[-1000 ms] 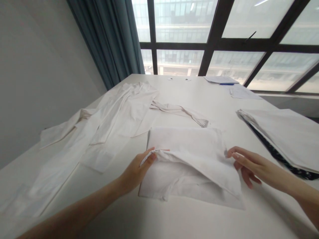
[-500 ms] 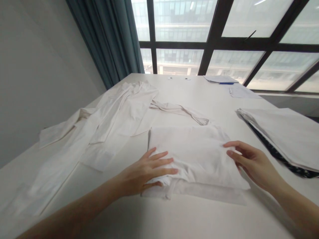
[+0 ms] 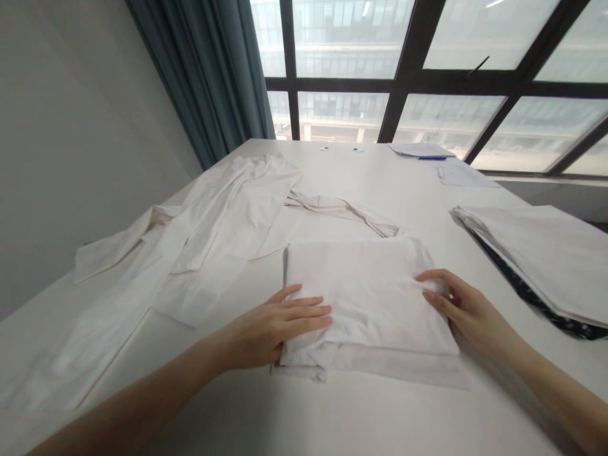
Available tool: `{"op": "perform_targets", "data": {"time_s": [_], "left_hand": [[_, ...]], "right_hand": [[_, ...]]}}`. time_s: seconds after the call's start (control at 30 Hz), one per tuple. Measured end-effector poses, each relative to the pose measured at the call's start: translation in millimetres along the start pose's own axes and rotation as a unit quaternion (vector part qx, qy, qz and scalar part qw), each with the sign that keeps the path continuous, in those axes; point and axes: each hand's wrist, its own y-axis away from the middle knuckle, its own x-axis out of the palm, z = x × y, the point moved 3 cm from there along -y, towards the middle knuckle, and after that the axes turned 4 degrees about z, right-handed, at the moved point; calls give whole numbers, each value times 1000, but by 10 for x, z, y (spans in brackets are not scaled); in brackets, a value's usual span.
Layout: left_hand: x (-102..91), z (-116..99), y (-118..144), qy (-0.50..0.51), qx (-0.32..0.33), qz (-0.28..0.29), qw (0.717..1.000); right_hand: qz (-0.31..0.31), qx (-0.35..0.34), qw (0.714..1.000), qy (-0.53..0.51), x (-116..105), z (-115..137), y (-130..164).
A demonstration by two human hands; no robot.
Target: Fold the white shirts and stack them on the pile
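A folded white garment [image 3: 375,297] lies on the white table in front of me, with a strip of its lower layer showing along the near edge. My left hand [image 3: 280,329] rests on its left side with fingers stretched out over the cloth; the thumb is mostly hidden. At the right edge, my right hand [image 3: 465,310] pinches the fabric between thumb and fingers. Behind the folded part is a narrow, twisted strip of white cloth [image 3: 346,209]; where it joins is unclear. To the left, a long-sleeved white garment [image 3: 237,215] lies spread out with creases.
On the right sits a stack of folded white cloth [image 3: 546,253] with a black patterned layer [image 3: 527,297] beneath. Papers [image 3: 420,150] and a blue pen [image 3: 432,158] lie at the far right of the table [image 3: 323,418]. A blue curtain [image 3: 213,76] and windows stand behind.
The right edge of the folded garment has moved inward to the left with my right hand. My left fingers have drawn closer together, and the cloth under them looks smoother.
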Motion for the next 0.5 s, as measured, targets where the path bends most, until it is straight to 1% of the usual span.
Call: {"op": "perform_targets", "data": {"time_s": [0.07,0.17,0.27,0.33,0.5], "left_hand": [[0,5,2,-1,7,-4,1000],[-7,-9,2,0,17,-7,1000],[-35,-45,0,12,20,-23,999],[-66,-76,1,23,25,-45,998],[-176,-134,30,29,61,-116,991]], "right_hand": [[-13,2,1000,-2,-4,-7,-15],[19,20,999,19,-12,-15,-28],[47,26,997,50,-41,-16,-15],[49,21,996,69,-65,-16,0],[60,14,994,93,-96,-18,14]]}}
